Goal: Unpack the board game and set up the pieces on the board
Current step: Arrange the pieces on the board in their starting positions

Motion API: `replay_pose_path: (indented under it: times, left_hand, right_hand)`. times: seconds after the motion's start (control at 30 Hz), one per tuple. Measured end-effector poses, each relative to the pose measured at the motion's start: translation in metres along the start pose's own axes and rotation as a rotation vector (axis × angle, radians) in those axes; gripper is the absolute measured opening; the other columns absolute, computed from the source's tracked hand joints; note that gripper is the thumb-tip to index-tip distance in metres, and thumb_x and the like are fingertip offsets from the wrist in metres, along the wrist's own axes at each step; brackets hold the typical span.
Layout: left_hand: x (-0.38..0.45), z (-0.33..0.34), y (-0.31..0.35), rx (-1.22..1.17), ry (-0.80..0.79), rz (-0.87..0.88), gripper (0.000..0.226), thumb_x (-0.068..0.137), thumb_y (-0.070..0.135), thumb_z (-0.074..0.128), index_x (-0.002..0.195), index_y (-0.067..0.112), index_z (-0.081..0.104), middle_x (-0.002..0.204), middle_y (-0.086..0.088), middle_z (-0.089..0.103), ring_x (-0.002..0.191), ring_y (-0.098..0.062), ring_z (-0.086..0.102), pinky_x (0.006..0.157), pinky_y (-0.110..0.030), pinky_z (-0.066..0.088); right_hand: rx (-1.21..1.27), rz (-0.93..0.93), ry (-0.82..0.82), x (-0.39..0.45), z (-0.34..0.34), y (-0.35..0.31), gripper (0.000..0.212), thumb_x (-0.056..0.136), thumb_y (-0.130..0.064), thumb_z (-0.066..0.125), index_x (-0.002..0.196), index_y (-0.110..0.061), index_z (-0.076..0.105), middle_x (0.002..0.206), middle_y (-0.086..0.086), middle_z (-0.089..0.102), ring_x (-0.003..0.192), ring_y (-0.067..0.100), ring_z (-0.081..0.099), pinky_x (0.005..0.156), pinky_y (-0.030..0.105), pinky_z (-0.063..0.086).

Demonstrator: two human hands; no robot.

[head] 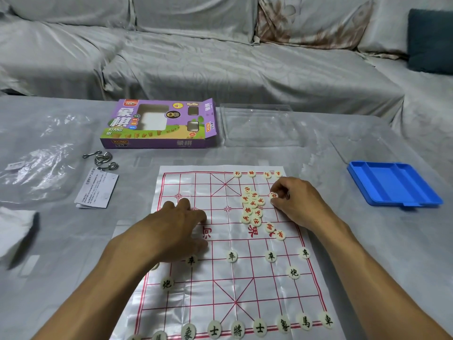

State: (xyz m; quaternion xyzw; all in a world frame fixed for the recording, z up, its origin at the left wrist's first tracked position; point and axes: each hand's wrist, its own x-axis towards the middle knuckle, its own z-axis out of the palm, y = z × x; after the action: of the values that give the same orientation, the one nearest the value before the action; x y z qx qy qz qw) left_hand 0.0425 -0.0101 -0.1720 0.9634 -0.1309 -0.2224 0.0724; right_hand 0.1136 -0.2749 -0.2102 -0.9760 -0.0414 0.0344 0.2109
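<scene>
A red-marked piece [273, 195] is pinched in the right hand [294, 202] over the board [220, 285] – beside a loose cluster of red pieces [253, 208] – while the board is pressed flat by the left hand [176, 227], fingers extended

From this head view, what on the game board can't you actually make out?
- Board squares under the left hand: hidden by hand and forearm.
- Red piece pinched in the right hand: its character is partly covered by fingers.
- Nearest black pieces, bottom left: cut off by the frame edge.
- Leaflet print: too small.
</scene>
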Motion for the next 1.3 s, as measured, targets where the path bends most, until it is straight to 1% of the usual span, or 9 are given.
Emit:
replay_pose_path:
  times: [0.37,0.43,0.53,0.7,0.8,0.93,1.0,1.13,1.3]
  left_hand:
    - [0.001,0.0,0.0,0.009,-0.003,0.004,0.054,0.091,0.055,0.051,0.14,0.037,0.036,0.141,0.004,0.034,0.127,-0.019,0.035,0.095,-0.033,0.042]
    - [0.001,0.0,0.0,0.01,-0.002,0.003,0.055,0.091,0.056,0.051,0.14,0.037,0.035,0.141,0.004,0.034,0.127,-0.02,0.035,0.094,-0.033,0.042]
    - [0.001,0.0,0.0,0.005,-0.004,0.0,0.055,0.09,0.056,0.052,0.14,0.038,0.036,0.14,0.004,0.035,0.126,-0.02,0.035,0.093,-0.033,0.042]
    - [0.0,-0.001,0.001,0.01,-0.007,0.002,0.054,0.091,0.056,0.052,0.14,0.037,0.036,0.14,0.004,0.035,0.126,-0.019,0.035,0.093,-0.032,0.042]
    - [0.0,-0.001,0.002,0.004,-0.005,-0.001,0.054,0.09,0.055,0.052,0.139,0.037,0.037,0.139,0.004,0.036,0.125,-0.019,0.036,0.092,-0.032,0.042]
    - [0.0,-0.001,0.001,0.003,-0.007,0.0,0.054,0.091,0.055,0.052,0.139,0.037,0.037,0.139,0.003,0.036,0.125,-0.019,0.036,0.093,-0.032,0.042]
    - [-0.001,0.0,0.001,0.008,-0.008,0.0,0.054,0.091,0.055,0.052,0.14,0.037,0.037,0.14,0.003,0.036,0.125,-0.02,0.036,0.094,-0.032,0.043]
    - [0.0,0.0,0.001,0.001,-0.007,0.0,0.054,0.091,0.055,0.052,0.14,0.037,0.037,0.14,0.004,0.036,0.125,-0.019,0.036,0.093,-0.032,0.042]
    - [0.0,0.0,0.0,0.0,-0.007,-0.003,0.054,0.091,0.055,0.052,0.14,0.037,0.037,0.14,0.003,0.036,0.125,-0.019,0.036,0.093,-0.033,0.043]
  right_hand:
    - [-0.036,-0.002,-0.026,0.0,-0.002,-0.005,0.032,0.089,-0.027,0.065,0.12,-0.024,0.058,0.112,-0.008,0.057,0.094,0.01,0.054,0.083,0.027,0.05]
    - [-0.05,-0.015,-0.036,-0.002,-0.007,-0.01,0.034,0.088,-0.025,0.065,0.121,-0.026,0.056,0.107,-0.01,0.056,0.092,0.009,0.055,0.081,0.028,0.051]
    - [-0.045,-0.046,-0.019,-0.004,-0.011,-0.019,0.02,0.087,-0.024,0.063,0.106,-0.029,0.061,0.091,-0.014,0.061,0.084,0.009,0.058,0.077,0.032,0.054]
    - [-0.09,-0.065,-0.126,-0.01,-0.007,-0.029,0.021,0.089,-0.03,0.065,0.109,-0.027,0.061,0.097,-0.012,0.059,0.089,0.01,0.058,0.078,0.026,0.051]
    - [-0.095,-0.049,-0.119,-0.009,-0.007,-0.028,0.018,0.089,-0.028,0.063,0.107,-0.027,0.061,0.095,-0.01,0.063,0.085,0.01,0.057,0.074,0.028,0.051]
    - [-0.101,-0.048,-0.121,-0.01,-0.006,-0.029,0.021,0.088,-0.039,0.065,0.104,-0.027,0.057,0.084,-0.014,0.054,0.079,0.009,0.054,0.062,0.022,0.039]
    - [-0.119,-0.055,-0.107,-0.011,-0.005,-0.03,0.022,0.089,-0.039,0.064,0.105,-0.026,0.058,0.084,-0.013,0.054,0.079,0.01,0.053,0.063,0.023,0.038]
    - [-0.131,-0.044,-0.08,-0.01,-0.007,-0.03,0.021,0.087,-0.033,0.065,0.106,-0.023,0.065,0.1,-0.007,0.065,0.086,0.011,0.058,0.075,0.028,0.05]
    - [0.018,0.064,-0.009,-0.008,-0.041,-0.015,0.017,0.086,-0.027,0.069,0.103,-0.023,0.066,0.088,-0.012,0.06,0.08,0.005,0.057,0.069,0.024,0.047]
